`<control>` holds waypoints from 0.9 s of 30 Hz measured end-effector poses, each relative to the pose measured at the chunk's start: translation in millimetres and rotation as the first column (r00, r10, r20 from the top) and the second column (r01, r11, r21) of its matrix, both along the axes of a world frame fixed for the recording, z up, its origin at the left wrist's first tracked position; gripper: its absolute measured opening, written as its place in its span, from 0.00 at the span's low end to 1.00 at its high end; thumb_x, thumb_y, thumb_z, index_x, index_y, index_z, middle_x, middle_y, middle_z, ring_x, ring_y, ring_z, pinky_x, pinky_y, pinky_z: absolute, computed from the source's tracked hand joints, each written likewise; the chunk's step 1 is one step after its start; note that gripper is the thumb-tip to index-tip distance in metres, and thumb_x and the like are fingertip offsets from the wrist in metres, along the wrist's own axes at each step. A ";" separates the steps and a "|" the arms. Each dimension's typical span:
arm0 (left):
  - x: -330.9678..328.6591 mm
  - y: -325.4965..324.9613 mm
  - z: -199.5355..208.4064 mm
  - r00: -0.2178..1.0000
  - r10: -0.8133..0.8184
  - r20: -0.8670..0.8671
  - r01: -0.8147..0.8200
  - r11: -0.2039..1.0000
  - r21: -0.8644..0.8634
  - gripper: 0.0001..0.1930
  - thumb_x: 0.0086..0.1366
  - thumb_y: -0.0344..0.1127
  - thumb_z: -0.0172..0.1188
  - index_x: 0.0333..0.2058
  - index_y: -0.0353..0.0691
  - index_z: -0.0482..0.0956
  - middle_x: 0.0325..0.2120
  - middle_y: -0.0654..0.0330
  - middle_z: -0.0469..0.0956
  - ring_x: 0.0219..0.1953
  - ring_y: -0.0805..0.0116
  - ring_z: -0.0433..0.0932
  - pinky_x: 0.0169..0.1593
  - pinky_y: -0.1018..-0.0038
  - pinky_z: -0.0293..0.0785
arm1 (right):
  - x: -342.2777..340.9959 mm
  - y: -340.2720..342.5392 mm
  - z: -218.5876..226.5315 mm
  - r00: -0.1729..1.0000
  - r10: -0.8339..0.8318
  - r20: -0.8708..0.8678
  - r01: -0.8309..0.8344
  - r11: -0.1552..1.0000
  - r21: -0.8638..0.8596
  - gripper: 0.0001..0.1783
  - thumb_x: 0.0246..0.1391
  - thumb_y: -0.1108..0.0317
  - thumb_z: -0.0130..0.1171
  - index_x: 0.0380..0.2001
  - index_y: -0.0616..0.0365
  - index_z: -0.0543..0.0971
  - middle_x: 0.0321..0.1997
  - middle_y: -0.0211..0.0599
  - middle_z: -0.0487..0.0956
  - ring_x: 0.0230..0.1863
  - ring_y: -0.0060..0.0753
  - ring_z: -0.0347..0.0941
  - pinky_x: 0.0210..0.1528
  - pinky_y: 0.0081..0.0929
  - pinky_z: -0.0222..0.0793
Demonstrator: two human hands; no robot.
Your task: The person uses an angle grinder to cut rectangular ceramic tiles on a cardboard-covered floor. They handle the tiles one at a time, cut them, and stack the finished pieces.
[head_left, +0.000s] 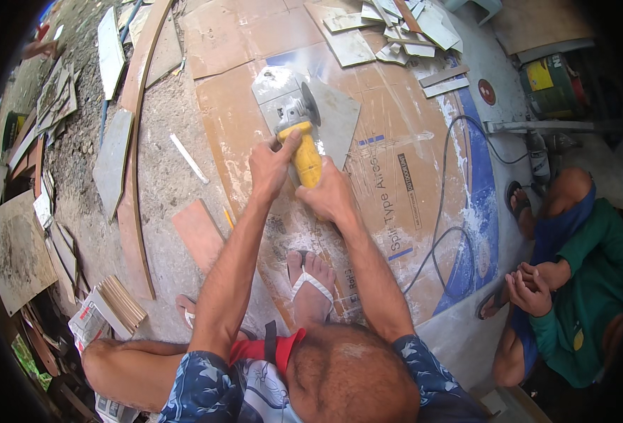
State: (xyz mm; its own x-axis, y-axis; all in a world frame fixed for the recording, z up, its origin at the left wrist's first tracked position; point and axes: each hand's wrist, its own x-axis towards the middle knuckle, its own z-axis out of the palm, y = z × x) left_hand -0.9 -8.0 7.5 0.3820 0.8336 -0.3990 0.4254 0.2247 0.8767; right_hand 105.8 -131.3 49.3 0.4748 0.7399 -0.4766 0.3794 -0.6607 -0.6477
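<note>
Both my hands are wrapped round a yellow angle grinder (306,163) over the cardboard in front of me. My left hand (272,165) grips it close to the metal gear head, thumb on top. Farther back, my right hand (330,193) closes on the rear of the body. The grinder's dark disc (310,104) stands nearly on edge above a grey tile (338,118) with a pale, dusty left part. Whitish dust hangs just beyond the tile. Whether the disc touches the tile I cannot tell.
Flattened cardboard (389,169) covers the ground. A black cord (435,243) loops across its right side. Tile offcuts (396,35) are heaped at the far right. A long wooden strip (130,169) lies left. On the right a person in a green top (586,282) sits close, hands together.
</note>
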 end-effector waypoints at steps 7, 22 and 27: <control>-3.0 -5.7 2.1 1.000 0.010 0.014 -0.010 1.000 0.027 0.34 0.72 0.61 0.68 0.47 0.27 0.89 0.33 0.58 0.87 0.32 0.75 0.79 0.37 0.73 0.76 | -2.9 -4.5 -0.8 1.000 -0.010 -0.020 0.010 1.000 0.010 0.41 0.45 0.58 0.76 0.57 0.70 0.72 0.45 0.69 0.86 0.50 0.70 0.85 0.54 0.55 0.80; -5.1 -10.5 0.8 1.000 0.011 -0.010 -0.011 0.999 0.032 0.37 0.69 0.67 0.67 0.48 0.30 0.90 0.30 0.55 0.87 0.32 0.69 0.82 0.39 0.67 0.78 | -3.6 -9.4 -3.1 1.000 -0.001 -0.013 0.000 1.000 -0.010 0.40 0.45 0.58 0.76 0.57 0.69 0.73 0.46 0.69 0.86 0.50 0.68 0.85 0.54 0.54 0.81; -6.2 -12.3 -0.6 0.999 0.008 -0.033 -0.007 1.000 0.027 0.38 0.67 0.70 0.66 0.48 0.31 0.91 0.28 0.54 0.87 0.31 0.66 0.83 0.40 0.64 0.78 | -5.2 -11.5 1.3 1.000 -0.004 -0.013 0.004 1.000 -0.020 0.40 0.45 0.58 0.76 0.58 0.70 0.73 0.46 0.68 0.86 0.50 0.68 0.85 0.54 0.54 0.81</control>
State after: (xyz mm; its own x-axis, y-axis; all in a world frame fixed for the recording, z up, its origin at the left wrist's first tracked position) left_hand -7.2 -20.3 6.9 0.3628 0.8469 -0.3887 0.4530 0.2042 0.8678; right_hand 100.6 -142.8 50.6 0.4712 0.7282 -0.4977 0.3681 -0.6752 -0.6393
